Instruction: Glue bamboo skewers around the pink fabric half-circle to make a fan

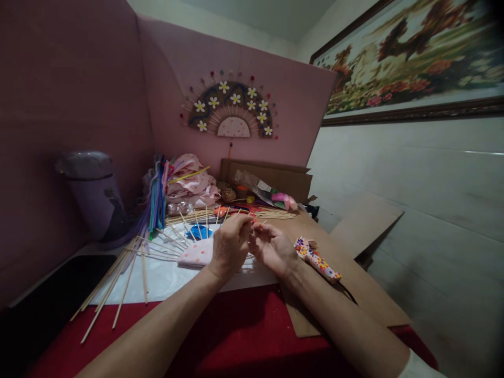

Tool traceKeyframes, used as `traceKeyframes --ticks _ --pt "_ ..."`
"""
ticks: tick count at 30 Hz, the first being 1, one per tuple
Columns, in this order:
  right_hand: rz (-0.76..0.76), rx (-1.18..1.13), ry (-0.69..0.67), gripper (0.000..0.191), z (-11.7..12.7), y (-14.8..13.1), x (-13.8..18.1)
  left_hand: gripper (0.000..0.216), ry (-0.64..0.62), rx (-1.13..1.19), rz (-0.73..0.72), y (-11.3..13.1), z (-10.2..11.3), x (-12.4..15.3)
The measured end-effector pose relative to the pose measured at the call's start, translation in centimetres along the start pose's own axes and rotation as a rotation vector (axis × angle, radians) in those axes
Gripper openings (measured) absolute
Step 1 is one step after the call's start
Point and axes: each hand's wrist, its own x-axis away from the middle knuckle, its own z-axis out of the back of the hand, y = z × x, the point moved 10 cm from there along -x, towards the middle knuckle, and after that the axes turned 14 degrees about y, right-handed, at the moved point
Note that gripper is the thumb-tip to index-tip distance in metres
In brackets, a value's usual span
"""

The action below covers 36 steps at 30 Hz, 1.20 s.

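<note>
My left hand (pixel 231 245) is closed in a pinch, its fingertips meeting those of my right hand (pixel 274 249) in front of me. A tiny reddish bit shows between the fingertips, too small to name. My right hand's fingers are curled in, palm partly turned up. Below and behind my left hand lies a half-round piece of pink dotted cloth (pixel 193 255), with thin wooden sticks fanning out from it; my hands hide its right part. Behind the sticks is a shiny blue packet (pixel 199 231). A flower-patterned glue gun (pixel 318 258) lies beside my right wrist.
Loose wooden sticks (pixel 106 294) lie at left on a white sheet (pixel 129 283). Pipe cleaners (pixel 157 199), bundled dotted cloth (pixel 191 181) and a purple bin (pixel 94 199) stand behind. Cardboard (pixel 354 289) covers the right side. A flowered fan (pixel 236 100) hangs on the pink backboard.
</note>
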Motion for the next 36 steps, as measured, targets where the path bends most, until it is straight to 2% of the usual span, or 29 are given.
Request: traceKeyframes --ticks 5,7,10,13,16,20,24,29,32,36 --pt "0.016 -0.040 0.036 0.011 -0.1 -0.2 0.1 0.016 -0.172 -0.052 0.057 0.4 -1.6 1.3" --pt "0.041 -0.005 0.059 0.008 -0.1 -0.1 0.3 0.015 -0.196 -0.045 0.127 0.2 -2.1 1.6" --pt "0.145 0.055 0.052 0.005 -0.4 -0.5 0.7 0.016 -0.203 0.175 0.313 -0.2 -2.9 1.9" --pt "0.243 0.113 -0.004 0.004 -1.3 -0.9 1.2 0.024 -0.283 0.415 0.511 -0.7 -4.2 2.7" --pt "0.257 0.113 -0.047 0.006 -1.8 -1.0 1.4 0.026 -0.356 0.509 0.601 -0.7 -4.9 3.3" --pt "0.183 0.027 -0.018 0.006 -1.1 -1.4 1.0 0.025 -0.351 0.588 0.604 -0.1 -4.5 3.1" --pt "0.180 -0.043 0.022 0.011 -0.3 -2.4 0.9 0.029 -0.312 0.668 0.669 -0.2 -4.4 3.1" --pt "0.158 -0.007 0.010 0.010 -0.7 -1.7 1.0 0.039 -0.315 0.581 0.634 -0.5 -4.7 3.3" --pt "0.238 0.065 0.017 0.008 -0.9 -1.5 1.3 0.031 -0.305 0.596 0.721 -1.0 -5.1 3.8" --pt "0.299 0.147 -0.018 0.016 -1.5 -1.3 1.7 0.030 -0.300 0.712 0.848 -1.2 -5.6 4.4"
